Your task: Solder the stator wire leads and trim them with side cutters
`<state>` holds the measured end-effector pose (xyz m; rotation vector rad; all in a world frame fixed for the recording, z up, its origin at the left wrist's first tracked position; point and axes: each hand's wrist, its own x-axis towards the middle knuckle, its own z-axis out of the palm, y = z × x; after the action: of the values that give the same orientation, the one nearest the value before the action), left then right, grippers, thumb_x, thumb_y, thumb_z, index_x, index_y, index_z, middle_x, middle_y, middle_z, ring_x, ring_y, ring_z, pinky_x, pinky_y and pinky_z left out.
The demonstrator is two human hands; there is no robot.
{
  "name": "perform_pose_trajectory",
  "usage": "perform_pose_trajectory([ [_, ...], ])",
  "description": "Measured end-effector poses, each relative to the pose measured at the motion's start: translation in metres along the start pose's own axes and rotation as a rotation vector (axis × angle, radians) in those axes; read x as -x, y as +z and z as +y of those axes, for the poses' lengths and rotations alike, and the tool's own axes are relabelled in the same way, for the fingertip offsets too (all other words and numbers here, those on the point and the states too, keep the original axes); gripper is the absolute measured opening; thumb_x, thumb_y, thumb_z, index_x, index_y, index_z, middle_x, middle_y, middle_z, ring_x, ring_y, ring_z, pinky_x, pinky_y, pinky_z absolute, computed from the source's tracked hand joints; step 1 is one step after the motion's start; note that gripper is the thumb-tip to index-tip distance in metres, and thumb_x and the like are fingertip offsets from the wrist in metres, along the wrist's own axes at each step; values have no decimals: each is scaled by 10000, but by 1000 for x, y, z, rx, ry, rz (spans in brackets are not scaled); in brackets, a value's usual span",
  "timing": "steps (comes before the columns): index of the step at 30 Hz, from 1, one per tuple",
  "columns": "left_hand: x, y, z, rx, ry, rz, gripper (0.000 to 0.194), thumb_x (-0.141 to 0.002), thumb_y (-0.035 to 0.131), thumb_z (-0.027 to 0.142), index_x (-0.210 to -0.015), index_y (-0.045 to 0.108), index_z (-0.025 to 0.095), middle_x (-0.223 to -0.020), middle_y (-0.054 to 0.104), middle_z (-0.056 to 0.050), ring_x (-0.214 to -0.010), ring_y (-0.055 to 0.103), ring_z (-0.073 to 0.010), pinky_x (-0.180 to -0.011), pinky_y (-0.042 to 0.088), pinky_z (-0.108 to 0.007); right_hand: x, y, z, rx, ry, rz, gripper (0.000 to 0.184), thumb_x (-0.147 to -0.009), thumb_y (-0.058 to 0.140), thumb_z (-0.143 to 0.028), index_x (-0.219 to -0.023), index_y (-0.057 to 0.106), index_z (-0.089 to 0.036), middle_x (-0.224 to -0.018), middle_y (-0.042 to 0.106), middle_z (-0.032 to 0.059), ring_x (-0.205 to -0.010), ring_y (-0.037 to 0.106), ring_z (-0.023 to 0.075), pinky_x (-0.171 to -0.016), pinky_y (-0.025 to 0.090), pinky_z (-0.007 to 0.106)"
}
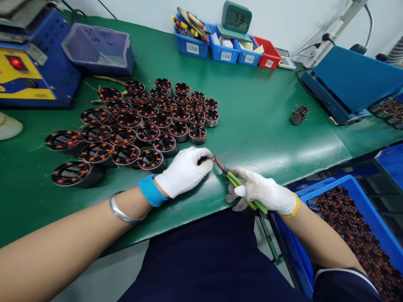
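Observation:
My left hand [185,171], in a white glove, is closed around a copper-wound motor stator [205,160] near the table's front edge. Its fingers and thumb hide most of the stator. My right hand [266,192], gloved too, grips green-handled wire cutters [235,180]. The cutters' jaws reach to the stator at my left fingertips, where thin copper wire sticks out. Whether the jaws touch the wire I cannot tell. Beyond and left of my left hand, several stators [152,161] stand upright in a close group, with loose wire ends poking up.
Loose wire clippings lie on the green table [252,126]. Two small stators [297,117] stand at the right. A blue bin [359,184] full of stators sits below the right edge. Behind are a purple tray [97,46], blue tool boxes [192,47] and a clock [236,17].

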<state>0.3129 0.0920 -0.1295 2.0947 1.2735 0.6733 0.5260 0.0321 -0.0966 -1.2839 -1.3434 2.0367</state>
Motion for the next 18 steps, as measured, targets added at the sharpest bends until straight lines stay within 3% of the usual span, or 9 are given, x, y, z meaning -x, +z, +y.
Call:
perform_pose_trajectory([
  [18, 0, -1, 0, -24, -5, 3, 261, -812, 455, 279, -882, 676, 159, -870, 688, -67, -852, 612, -231, -802, 464, -355, 4, 4, -1, -28, -39, -1, 646, -711, 707, -289, -1294, 447, -189, -943, 485, 27, -843, 568, 152, -635, 555, 266],
])
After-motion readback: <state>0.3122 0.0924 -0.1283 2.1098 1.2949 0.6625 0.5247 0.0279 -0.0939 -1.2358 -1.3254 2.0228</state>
